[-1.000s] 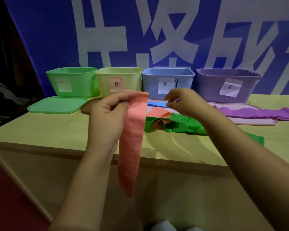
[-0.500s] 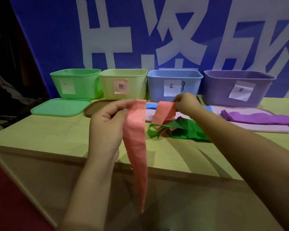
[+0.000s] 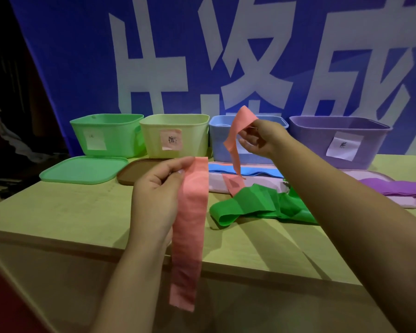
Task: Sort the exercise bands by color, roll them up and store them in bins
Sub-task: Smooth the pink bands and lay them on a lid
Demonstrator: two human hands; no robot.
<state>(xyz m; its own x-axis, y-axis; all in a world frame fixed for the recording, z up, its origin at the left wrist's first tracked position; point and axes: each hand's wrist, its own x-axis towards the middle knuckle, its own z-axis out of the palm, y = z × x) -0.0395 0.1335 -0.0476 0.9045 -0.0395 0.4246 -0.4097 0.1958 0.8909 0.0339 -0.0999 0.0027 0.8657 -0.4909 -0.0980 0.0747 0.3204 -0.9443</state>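
1. A second pink band (image 3: 235,140) has been lifted higher off the surface (image 3: 70,212) by the right hand (image 3: 262,140), pinched in its fingers.
2. The first pink band (image 3: 190,224) is gripped by the left hand (image 3: 159,198), at 6 o'clock.
3. Sorting is judged underway; rolling for the bin (image 3: 173,135) is called for next.

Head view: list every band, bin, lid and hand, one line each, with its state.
left hand: pinches pink band, hanging over table edge
right hand: pinches second pink band, lifted
pink band: unrolled, dangling
second pink band: unrolled, raised
green band: crumpled on table
blue band: flat, unrolled
purple band: flat on lid
four bins: upright, uncovered
green lid: off, flat
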